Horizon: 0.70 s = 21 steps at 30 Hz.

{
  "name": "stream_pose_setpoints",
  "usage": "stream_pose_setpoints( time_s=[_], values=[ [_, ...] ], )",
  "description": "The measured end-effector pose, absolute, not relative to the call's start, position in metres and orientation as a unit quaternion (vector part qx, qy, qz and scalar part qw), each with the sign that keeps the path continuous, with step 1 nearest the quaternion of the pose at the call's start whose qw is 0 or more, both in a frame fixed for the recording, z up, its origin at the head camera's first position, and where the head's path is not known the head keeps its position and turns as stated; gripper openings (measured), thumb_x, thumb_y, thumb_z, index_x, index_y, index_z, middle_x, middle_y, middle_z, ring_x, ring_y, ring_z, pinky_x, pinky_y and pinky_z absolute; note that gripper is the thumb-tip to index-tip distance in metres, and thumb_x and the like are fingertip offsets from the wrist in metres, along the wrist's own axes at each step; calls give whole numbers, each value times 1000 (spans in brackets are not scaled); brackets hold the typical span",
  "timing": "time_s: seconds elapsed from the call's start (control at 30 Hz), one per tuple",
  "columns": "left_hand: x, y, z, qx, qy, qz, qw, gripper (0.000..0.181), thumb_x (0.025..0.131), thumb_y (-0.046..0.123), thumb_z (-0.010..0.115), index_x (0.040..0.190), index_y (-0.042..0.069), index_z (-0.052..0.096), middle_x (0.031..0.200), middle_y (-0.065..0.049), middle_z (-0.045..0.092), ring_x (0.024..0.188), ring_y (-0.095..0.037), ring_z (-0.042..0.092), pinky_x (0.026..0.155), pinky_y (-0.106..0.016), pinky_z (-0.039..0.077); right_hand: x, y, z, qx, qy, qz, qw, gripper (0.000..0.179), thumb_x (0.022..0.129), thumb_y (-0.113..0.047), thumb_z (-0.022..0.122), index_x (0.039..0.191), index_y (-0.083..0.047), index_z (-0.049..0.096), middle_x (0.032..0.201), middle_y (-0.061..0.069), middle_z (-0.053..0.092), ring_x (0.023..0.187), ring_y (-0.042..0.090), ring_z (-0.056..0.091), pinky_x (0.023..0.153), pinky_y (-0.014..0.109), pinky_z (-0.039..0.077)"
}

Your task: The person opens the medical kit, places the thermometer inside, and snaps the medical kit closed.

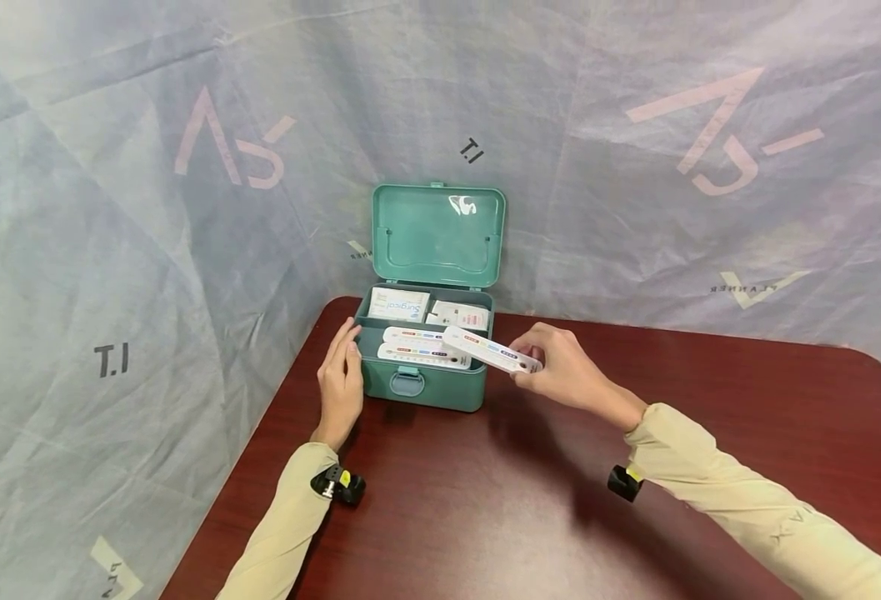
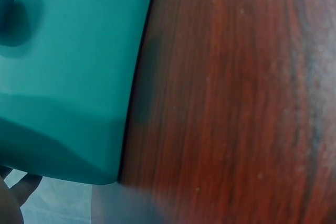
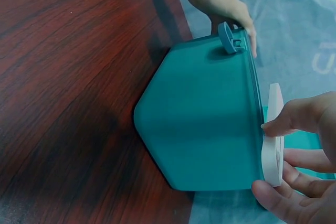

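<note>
A teal storage box with a front latch stands on the table, its lid tipped up at the back. The right hand pinches one end of a long, slim white case with rounded ends and coloured print. This case slants over the box's front right edge; in the right wrist view the white case is edge-on between thumb and fingers. Two similar white cases lie in the front compartment. At the box's left side, the left hand rests with fairly straight fingers against wall and rim.
A white box marked "Surgical" sits in the rear left compartment, and white packets with red print fill the rear right one. Grey printed sheeting hangs behind and left of the dark red table.
</note>
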<state>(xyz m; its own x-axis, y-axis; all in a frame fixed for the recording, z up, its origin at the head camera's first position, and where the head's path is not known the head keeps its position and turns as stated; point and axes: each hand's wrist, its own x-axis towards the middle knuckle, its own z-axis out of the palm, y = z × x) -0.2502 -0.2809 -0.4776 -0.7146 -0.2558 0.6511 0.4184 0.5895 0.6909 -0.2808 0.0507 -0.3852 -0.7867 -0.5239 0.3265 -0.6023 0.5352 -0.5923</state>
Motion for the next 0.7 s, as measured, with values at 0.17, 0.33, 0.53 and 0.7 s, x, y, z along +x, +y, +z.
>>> stream_pose_setpoints(
  time_s=[0.17,0.33,0.53,0.7],
  values=[
    [-250,-281,-478,-52,-808,-450,376,34,102,13,41,130,3,57,142,-1,46,126,-16,45,101,-29,38,-284,49,-385,330,-873,354,56,27,64,-6,74,91,-6,73,77,1,58,63,14,52,54,29,42],
    [-249,-282,-480,-53,-806,-451,380,33,102,12,41,130,3,57,141,-3,46,127,-19,45,102,-29,37,-286,46,-385,333,-872,356,50,27,64,-5,74,91,-6,73,76,1,58,63,15,52,53,28,42],
    [-251,-281,-479,-59,-805,-452,380,33,102,12,42,130,3,57,141,-2,46,126,-19,46,101,-27,38,-287,43,-382,339,-870,354,53,27,64,-6,74,91,-6,72,78,2,58,64,16,52,54,29,42],
    [-250,-282,-478,-59,-808,-453,372,34,102,12,41,130,2,56,142,-1,45,126,-18,45,101,-29,37,-290,37,-381,348,-867,353,53,26,65,-6,73,90,-6,73,79,2,59,65,14,51,55,29,42]
  ],
)
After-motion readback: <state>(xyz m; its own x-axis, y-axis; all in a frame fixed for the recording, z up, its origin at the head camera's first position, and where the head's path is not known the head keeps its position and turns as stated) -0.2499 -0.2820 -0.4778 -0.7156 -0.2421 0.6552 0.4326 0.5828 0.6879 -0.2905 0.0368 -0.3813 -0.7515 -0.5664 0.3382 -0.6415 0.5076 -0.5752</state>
